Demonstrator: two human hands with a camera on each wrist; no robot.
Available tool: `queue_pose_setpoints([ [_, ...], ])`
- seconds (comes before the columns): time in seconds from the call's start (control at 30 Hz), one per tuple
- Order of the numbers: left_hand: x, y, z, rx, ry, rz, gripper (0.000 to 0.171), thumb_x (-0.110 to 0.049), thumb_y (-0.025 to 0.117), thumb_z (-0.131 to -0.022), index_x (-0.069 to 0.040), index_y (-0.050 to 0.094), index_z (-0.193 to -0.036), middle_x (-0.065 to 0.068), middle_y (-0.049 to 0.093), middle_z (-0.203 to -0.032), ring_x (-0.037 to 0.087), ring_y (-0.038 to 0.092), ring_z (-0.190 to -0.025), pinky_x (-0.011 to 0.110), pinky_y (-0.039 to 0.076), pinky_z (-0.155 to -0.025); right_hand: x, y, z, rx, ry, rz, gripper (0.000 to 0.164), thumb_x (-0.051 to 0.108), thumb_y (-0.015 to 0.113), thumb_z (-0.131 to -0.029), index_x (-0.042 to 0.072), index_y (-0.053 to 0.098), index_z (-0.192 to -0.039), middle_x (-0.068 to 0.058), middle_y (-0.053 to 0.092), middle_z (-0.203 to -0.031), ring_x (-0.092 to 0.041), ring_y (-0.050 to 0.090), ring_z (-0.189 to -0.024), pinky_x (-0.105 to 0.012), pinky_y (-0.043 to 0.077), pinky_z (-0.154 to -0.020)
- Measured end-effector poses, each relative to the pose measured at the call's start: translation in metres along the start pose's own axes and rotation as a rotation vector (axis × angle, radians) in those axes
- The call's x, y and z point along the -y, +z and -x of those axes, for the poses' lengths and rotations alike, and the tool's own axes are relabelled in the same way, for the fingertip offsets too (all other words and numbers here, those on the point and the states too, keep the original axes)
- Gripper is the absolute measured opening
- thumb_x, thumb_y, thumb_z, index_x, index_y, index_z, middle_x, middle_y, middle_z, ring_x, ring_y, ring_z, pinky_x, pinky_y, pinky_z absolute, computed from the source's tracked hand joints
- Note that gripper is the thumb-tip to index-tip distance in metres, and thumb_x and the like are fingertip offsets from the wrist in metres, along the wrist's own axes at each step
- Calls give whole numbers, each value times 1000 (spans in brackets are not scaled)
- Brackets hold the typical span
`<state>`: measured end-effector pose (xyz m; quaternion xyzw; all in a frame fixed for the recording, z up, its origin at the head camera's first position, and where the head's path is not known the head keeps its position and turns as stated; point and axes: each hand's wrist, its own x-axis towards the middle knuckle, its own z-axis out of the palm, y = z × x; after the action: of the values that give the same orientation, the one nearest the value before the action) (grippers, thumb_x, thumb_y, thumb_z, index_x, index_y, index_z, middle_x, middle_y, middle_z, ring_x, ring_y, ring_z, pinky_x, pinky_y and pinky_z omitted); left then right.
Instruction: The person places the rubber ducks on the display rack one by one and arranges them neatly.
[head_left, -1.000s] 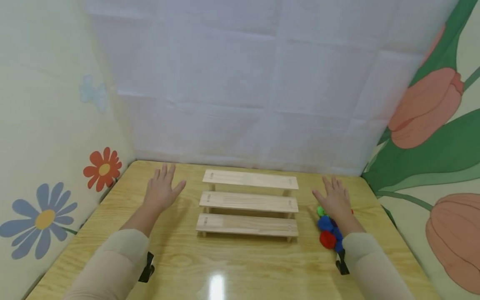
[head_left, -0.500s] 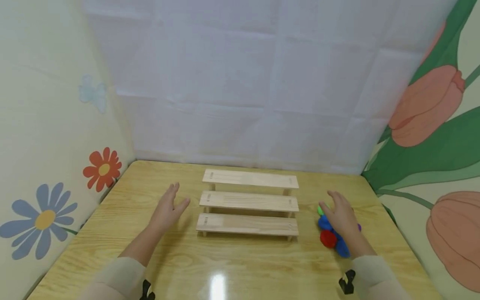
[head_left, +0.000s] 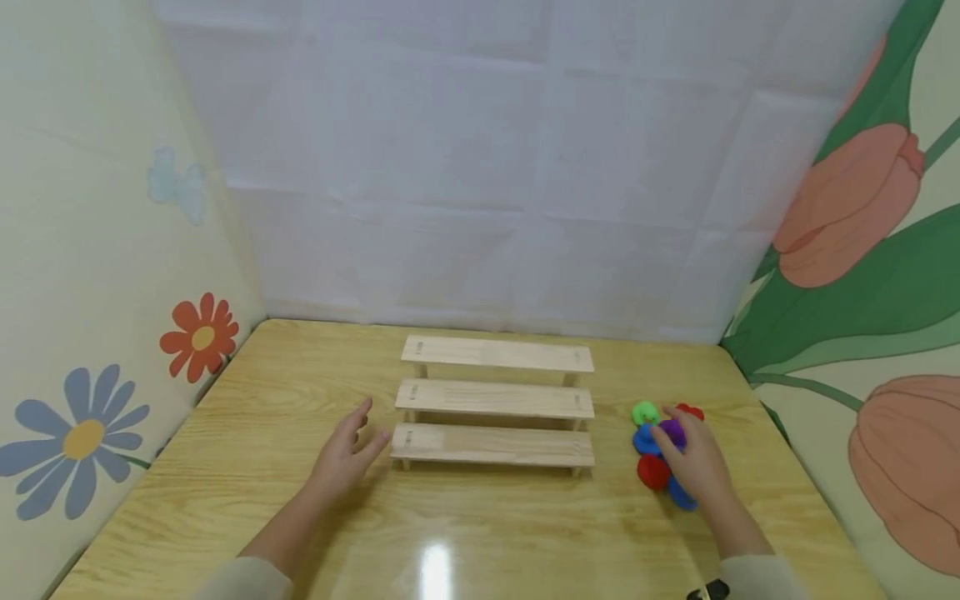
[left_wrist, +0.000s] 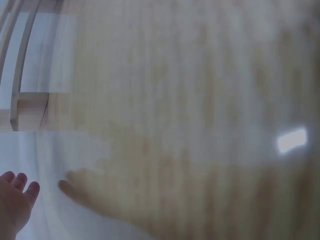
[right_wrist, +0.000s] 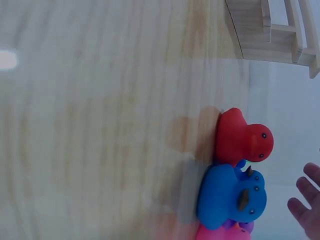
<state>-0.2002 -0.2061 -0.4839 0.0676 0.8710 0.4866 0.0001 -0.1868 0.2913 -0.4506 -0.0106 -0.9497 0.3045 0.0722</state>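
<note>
My right hand (head_left: 703,467) hovers over a cluster of small toys at the right, its fingers relaxed and apart. Nearest its fingertips is a purple toy (head_left: 673,431). Around it lie a green toy (head_left: 644,413), a blue toy (head_left: 646,440), a red toy (head_left: 653,472) and another blue one (head_left: 682,494), partly covered by the hand. In the right wrist view, a red animal figure (right_wrist: 239,137) and a blue horned animal figure (right_wrist: 227,197) have dark eyes. My left hand (head_left: 345,458), holding nothing, is left of a three-step wooden rack (head_left: 491,446).
A wood-grain table (head_left: 315,550) carries everything. White cloth (head_left: 480,167) hangs behind it, and flower-painted panels flank both sides. Beyond the right hand shows another red toy (head_left: 692,412); a pink toy (right_wrist: 222,233) is partly hidden below the blue figure.
Both hands have drawn back towards the person and lowered. The left has shifted towards the rack's near step; the right now reaches over the toys, uncovering the green and purple ones.
</note>
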Motion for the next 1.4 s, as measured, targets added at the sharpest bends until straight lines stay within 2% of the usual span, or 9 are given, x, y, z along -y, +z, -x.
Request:
queue_pose_setpoints([
  [0.1, 2, 7, 2, 14, -42, 32, 75, -37, 53, -102, 1, 16, -155, 28, 21, -159, 49, 27, -143, 61, 29, -114, -3, 2, 7, -13, -23, 0, 52, 29, 55, -101, -5, 46, -139, -30, 50, -138, -49, 44, -130, -64, 35, -108],
  [0.2, 3, 13, 4, 35, -75, 42, 78, -40, 55, -100, 1, 17, -155, 27, 23, -158, 46, 27, -144, 58, 28, -116, -6, 5, 12, -25, -47, -3, 49, 26, 57, -100, -6, 49, -136, -30, 53, -135, -48, 47, -128, -63, 36, -108],
  [0.33, 5, 21, 6, 37, -93, 62, 79, -39, 57, -99, 2, 19, -154, 26, 24, -158, 43, 24, -146, 56, 20, -120, -8, 8, 19, -28, -56, 21, 48, 26, 59, -99, -4, 51, -136, -30, 51, -138, -50, 45, -129, -64, 37, -107],
  [0.6, 7, 31, 10, 14, -101, 145, 78, -35, 60, -98, 4, 21, -153, 23, 23, -160, 39, 21, -149, 52, 15, -122, -10, 12, 29, 1, -43, 26, 48, 29, 59, -99, -1, 53, -135, -28, 51, -140, -49, 44, -132, -64, 37, -107],
  [0.83, 8, 36, 10, -5, -81, 116, 71, -32, 60, -98, 4, 29, -151, 23, 31, -157, 37, 29, -146, 49, 22, -120, -13, 11, 32, 51, -6, 34, 49, 30, 62, -97, 0, 54, -136, -28, 49, -141, -50, 41, -133, -65, 34, -109],
  [1.13, 10, 38, 9, -27, -75, 87, 67, -30, 61, -98, 1, 33, -150, 22, 35, -154, 36, 34, -143, 48, 28, -117, -21, 13, 34, 73, -45, 71, 50, 24, 73, -88, 1, 59, -131, -35, 48, -138, -54, 43, -129, -67, 36, -106],
  [1.4, 11, 40, 9, -43, -87, 88, 66, -28, 63, -96, 0, 36, -149, 23, 41, -151, 38, 37, -142, 51, 29, -117, -23, 10, 34, 104, -66, 92, 49, 13, 76, -83, 1, 62, -127, -28, 55, -136, -52, 41, -132, -69, 34, -106],
])
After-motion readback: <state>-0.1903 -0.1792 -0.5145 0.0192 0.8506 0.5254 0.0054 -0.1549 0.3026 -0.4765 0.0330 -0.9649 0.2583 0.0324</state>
